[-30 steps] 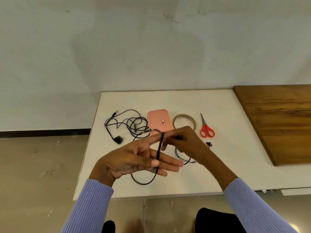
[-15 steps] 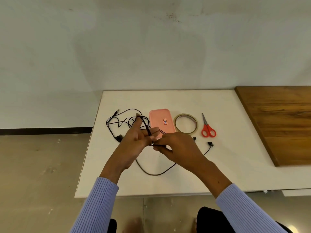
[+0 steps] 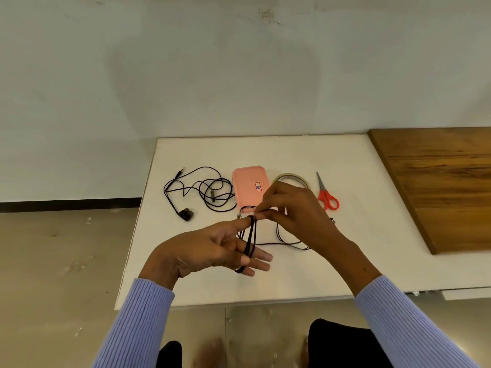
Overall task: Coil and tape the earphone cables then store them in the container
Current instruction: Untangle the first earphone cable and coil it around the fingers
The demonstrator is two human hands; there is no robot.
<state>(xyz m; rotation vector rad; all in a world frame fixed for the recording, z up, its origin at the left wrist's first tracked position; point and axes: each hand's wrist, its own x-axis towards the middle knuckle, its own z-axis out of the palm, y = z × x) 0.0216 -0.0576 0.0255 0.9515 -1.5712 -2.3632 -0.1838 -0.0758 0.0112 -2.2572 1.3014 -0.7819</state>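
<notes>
**Winding the first earphone cable round spread fingers**

Since half a second ago my left hand [image 3: 212,248] has dropped back toward me and turned palm-up with its fingers spread, while my right hand [image 3: 289,211] has lifted to the tip of the left forefinger, carrying the cable up with it.

I take the pink case [image 3: 248,188] as my landmark. Both hands work just in front of it, above the desk [image 3: 358,235]. The left hand is open, fingers straight and fanned, serving as a spool: several turns of the black cable [image 3: 251,240] run across them from forefinger to little finger. Spreading the fingers keeps the loops even and taut, I judge. The right hand pinches the cable between thumb and fingertips right at the left forefinger, laying on another turn. The free length trails from that hand to the desk in front of the case and slightly right; its far end is hidden behind the right wrist.

A second set of earphones [image 3: 202,192] lies loose and untouched just left of the case, its plug pointing away from me and its earbuds nearer. The tape roll [image 3: 292,179] sits just right of the case, partly behind my right hand, and the red-handled scissors [image 3: 326,195] lie beyond that, further right. Both seem set within easy reach for binding the coil once winding ends. The case is closed, so nothing is stored yet; I judge the task to be at an early stage.
</notes>
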